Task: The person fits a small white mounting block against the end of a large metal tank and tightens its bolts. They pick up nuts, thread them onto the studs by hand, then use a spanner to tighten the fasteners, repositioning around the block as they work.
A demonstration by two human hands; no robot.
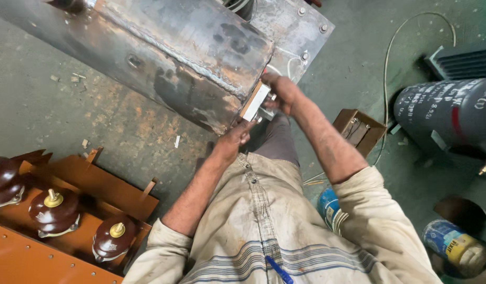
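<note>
Head view, looking down the person's chest.

Right hand (281,93): fingers curled closed around the upper end of a small pale rectangular plate (255,101), which sits against the end face of a large rusty steel tank (190,58). What lies under the fingers beyond the plate's edge cannot be told.

Left hand (233,139): at 7 o'clock from the plate, fingertips pinched narrow at its lower corner, touching it. Whether they grip a small part there cannot be told.

Plate: tilted, long axis running 1 to 7 o'clock, just right of frame centre, between the two hands.

Tank: fills the upper middle, from 10 o'clock toward centre; weld seam along its top edge, bolts on the flange at 1 o'clock.

Outward:
- Small brown open box (360,129) on the floor at 3 o'clock of the hands, near the right forearm.
- White cable (386,68) looping at 2 o'clock.
- Dark grey cylinder (448,108) with a red band at far 3 o'clock.
- Three dark brown insulators (53,209) with brass caps on an orange cover (22,260) at 8 o'clock.
- Blue pen (279,270) in the shirt at 6 o'clock.
- Blue and yellow can (453,247) at 5 o'clock.
</note>
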